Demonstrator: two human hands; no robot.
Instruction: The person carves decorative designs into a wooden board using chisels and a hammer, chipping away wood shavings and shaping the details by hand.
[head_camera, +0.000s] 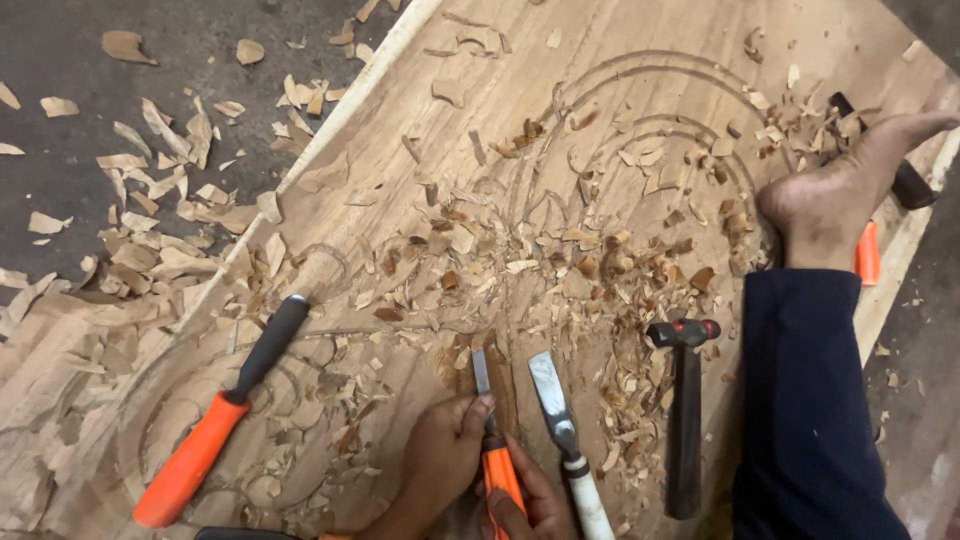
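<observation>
My left hand (443, 452) pinches the metal blade of an orange-handled chisel (487, 420) near its tip, which rests on the carved wooden panel (600, 90). My right hand (530, 505) wraps the same chisel's orange handle at the bottom edge of the view. Wood chips (520, 250) cover the panel ahead of the blade. A second chisel with a white handle (560, 420) lies just right of my hands.
A hammer with a dark handle (684, 410) lies to the right. An orange-handled tool (215, 415) lies on the left. My bare foot (840, 190) and dark trouser leg (800, 400) rest on the panel at right, beside another orange tool (867, 252).
</observation>
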